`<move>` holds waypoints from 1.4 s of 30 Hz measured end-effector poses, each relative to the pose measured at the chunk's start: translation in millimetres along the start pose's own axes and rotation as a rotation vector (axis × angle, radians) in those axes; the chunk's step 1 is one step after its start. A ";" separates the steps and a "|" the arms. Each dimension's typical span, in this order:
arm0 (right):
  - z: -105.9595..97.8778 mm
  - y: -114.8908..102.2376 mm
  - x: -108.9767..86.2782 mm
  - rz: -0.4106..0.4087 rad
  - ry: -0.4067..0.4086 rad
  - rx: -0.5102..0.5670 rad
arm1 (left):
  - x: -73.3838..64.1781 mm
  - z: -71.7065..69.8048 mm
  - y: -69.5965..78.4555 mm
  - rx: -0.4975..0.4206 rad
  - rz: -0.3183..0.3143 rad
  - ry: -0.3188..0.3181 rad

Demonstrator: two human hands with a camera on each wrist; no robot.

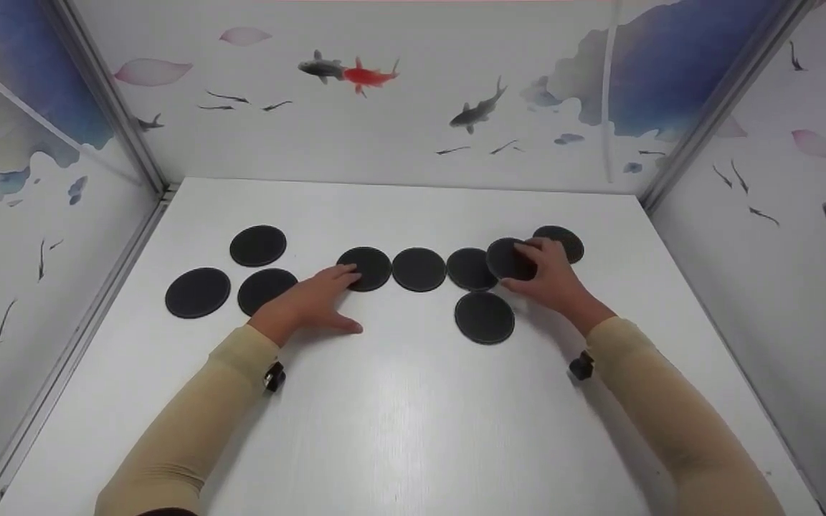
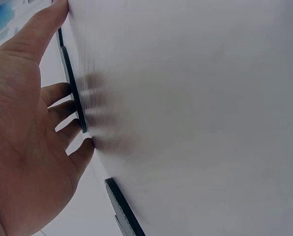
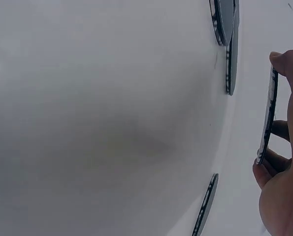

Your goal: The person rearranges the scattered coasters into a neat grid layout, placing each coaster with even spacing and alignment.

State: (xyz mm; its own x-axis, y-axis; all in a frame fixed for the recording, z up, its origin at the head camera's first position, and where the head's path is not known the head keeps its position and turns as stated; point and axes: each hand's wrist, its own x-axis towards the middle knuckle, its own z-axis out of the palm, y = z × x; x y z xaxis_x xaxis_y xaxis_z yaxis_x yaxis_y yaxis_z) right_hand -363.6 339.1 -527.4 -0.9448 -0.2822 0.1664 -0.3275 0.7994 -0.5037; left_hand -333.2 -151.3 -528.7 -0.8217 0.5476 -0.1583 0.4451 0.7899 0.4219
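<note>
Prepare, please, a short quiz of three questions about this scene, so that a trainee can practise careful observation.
1. True or false: The right hand holds a black disc raised above the white table.

2. Multiple choice: How many discs does the head view show in total, counting the partly covered ones?
A) Five
B) Nine
C) Fourteen

3. Fill in the gap, from the person's own side: The left hand touches the end disc at the ____ end of the row.

Key: 1. True; 2. B; 3. left.
</note>
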 end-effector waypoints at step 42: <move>56.2 -104.8 -7.7 -0.188 -0.206 -0.018 | -4.0 -1.5 7.2 0.001 -0.037 -0.004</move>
State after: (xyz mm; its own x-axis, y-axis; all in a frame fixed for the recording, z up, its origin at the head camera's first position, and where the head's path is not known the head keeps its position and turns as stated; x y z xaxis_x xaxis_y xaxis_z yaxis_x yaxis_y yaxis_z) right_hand -321.5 227.7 -523.5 -0.8464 -0.5266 0.0790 -0.4986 0.7318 -0.4647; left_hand -327.2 -148.1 -523.7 -0.8360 0.5192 -0.1775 0.4150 0.8099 0.4145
